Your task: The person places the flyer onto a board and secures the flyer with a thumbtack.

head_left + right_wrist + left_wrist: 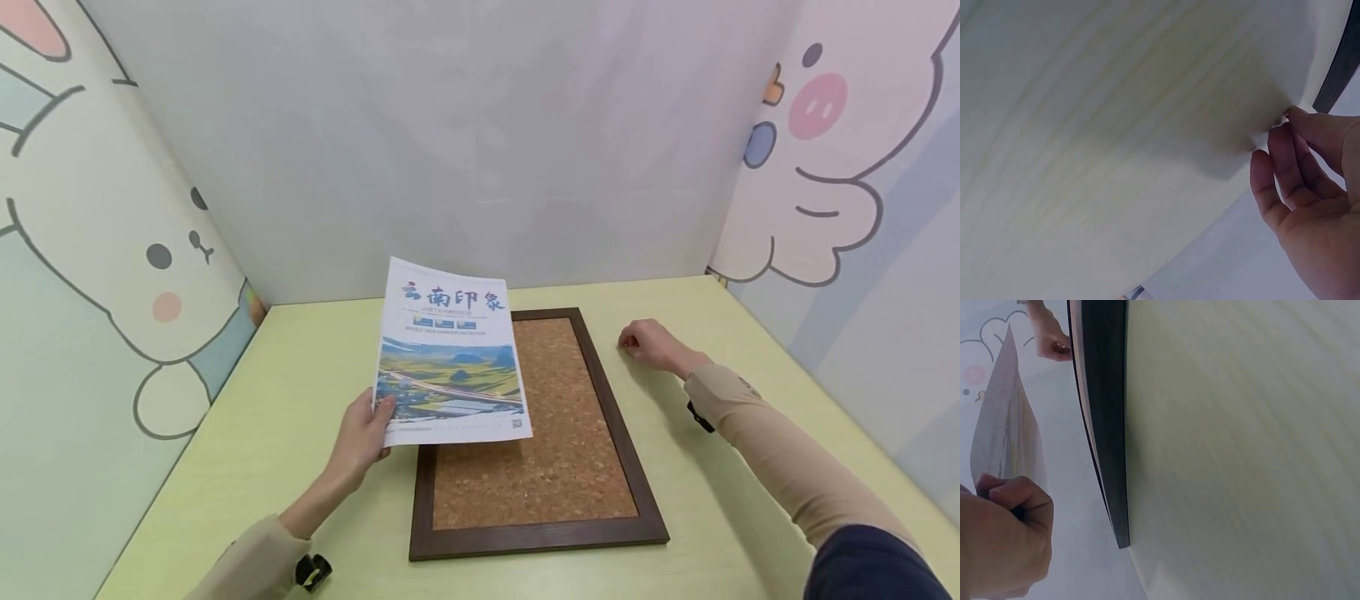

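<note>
My left hand (363, 433) pinches the lower left edge of a paper poster (450, 354), thumb on its printed front. Chinese lettering and a landscape picture cover the sheet. The poster is held up over the left part of a cork board (555, 417) with a dark brown frame, hiding that part. In the left wrist view, the left hand (1010, 531) shows its fingers curled behind the bent sheet. To the right of the board, my right hand (652, 343) is low at the tabletop. Its thumb and fingertips close on a small shiny thing (1284, 119), mostly hidden.
The board lies flat on a pale yellow-green wooden table (300, 367). A grey wall (465, 150) stands behind, and side panels with a cartoon rabbit (135, 275) and a cartoon pig (817, 183) border the table.
</note>
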A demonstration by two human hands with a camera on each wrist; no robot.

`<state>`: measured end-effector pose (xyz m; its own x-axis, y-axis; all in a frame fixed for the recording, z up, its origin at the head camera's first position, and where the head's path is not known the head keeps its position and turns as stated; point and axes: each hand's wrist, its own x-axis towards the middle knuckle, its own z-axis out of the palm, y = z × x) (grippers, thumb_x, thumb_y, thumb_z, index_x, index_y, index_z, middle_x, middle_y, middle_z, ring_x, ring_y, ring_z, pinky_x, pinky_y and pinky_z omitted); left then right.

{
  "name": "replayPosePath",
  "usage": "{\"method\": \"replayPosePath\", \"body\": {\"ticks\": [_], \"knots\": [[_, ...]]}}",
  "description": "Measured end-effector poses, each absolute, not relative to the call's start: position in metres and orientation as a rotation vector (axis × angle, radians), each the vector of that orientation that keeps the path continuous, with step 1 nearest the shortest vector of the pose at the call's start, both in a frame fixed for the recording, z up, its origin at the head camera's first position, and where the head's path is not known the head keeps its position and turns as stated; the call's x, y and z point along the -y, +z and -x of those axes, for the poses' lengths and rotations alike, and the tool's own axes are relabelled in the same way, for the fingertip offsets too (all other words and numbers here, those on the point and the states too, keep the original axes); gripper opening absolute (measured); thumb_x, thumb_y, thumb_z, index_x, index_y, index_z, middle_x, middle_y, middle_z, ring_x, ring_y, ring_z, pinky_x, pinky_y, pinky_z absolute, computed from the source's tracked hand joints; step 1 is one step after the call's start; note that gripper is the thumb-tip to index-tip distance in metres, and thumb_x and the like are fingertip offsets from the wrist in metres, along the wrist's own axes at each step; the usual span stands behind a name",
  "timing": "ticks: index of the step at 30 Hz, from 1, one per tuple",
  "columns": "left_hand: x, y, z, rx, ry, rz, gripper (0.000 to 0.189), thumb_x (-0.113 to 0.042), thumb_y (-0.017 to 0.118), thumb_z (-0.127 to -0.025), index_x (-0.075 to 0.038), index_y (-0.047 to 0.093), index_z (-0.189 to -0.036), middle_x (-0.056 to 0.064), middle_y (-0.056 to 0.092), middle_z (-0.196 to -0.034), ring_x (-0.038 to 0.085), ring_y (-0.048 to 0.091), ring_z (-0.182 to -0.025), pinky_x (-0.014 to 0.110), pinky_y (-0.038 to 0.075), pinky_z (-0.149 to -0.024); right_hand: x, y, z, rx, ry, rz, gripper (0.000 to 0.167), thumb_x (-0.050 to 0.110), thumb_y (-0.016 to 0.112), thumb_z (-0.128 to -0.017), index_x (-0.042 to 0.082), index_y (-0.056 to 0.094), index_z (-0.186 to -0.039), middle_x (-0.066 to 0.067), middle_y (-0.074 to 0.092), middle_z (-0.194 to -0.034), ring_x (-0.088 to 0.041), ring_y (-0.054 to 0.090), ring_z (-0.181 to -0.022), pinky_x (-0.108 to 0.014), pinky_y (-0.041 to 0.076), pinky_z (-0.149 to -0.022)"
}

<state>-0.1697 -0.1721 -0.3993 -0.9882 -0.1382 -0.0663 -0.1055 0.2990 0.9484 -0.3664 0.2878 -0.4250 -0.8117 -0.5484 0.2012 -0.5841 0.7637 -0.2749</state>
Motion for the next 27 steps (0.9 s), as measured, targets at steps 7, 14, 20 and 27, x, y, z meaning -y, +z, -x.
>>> {"method": "replayPosePath", "body": {"ticks": [7, 14, 20, 27], "knots": [[0.139, -0.405, 0.173, 2.491, -1.912, -0.182, 0.031, -0.015, 0.040, -0.104, 0.000, 0.052, -0.129, 0.016, 0.070, -0.083, 0.010, 0.042, -0.039, 0.022, 0.034, -0.037, -0.290, -0.425, 0.367, 2.837, 0.517, -0.912, 0.014, -0.011, 0.061, -0.077, -0.005, 0.071, -0.085, -0.010, 0.064, -0.071, -0.016, 0.052, -0.064, -0.033, 0.044, -0.062], [0.113, -0.413, 0.169, 2.502, -1.977, -0.204, 0.032, -0.015, 0.039, -0.104, 0.000, 0.050, -0.130, 0.017, 0.070, -0.091, 0.010, 0.042, -0.039, 0.023, 0.035, -0.037, -0.291, -0.426, 0.369, 2.832, 0.542, -0.891, 0.014, -0.011, 0.062, -0.077, -0.003, 0.072, -0.083, -0.011, 0.067, -0.073, -0.017, 0.057, -0.067, -0.033, 0.046, -0.064], [0.099, -0.419, 0.164, 2.520, -2.077, -0.182, 0.031, -0.015, 0.038, -0.104, 0.003, 0.047, -0.129, 0.017, 0.070, -0.090, 0.009, 0.042, -0.040, 0.023, 0.036, -0.037, -0.291, -0.423, 0.369, 2.862, 0.627, -0.859, 0.010, -0.007, 0.064, -0.079, -0.004, 0.072, -0.084, -0.014, 0.070, -0.077, -0.022, 0.061, -0.071, -0.036, 0.049, -0.067], [0.091, -0.421, 0.159, 2.536, -2.143, -0.142, 0.031, -0.016, 0.037, -0.105, 0.004, 0.045, -0.127, 0.016, 0.070, -0.088, 0.010, 0.046, -0.041, 0.024, 0.041, -0.037, -0.295, -0.425, 0.366, 2.902, 0.700, -0.797, 0.008, -0.003, 0.067, -0.082, -0.004, 0.073, -0.087, -0.016, 0.071, -0.081, -0.022, 0.063, -0.072, -0.032, 0.049, -0.068]]}}
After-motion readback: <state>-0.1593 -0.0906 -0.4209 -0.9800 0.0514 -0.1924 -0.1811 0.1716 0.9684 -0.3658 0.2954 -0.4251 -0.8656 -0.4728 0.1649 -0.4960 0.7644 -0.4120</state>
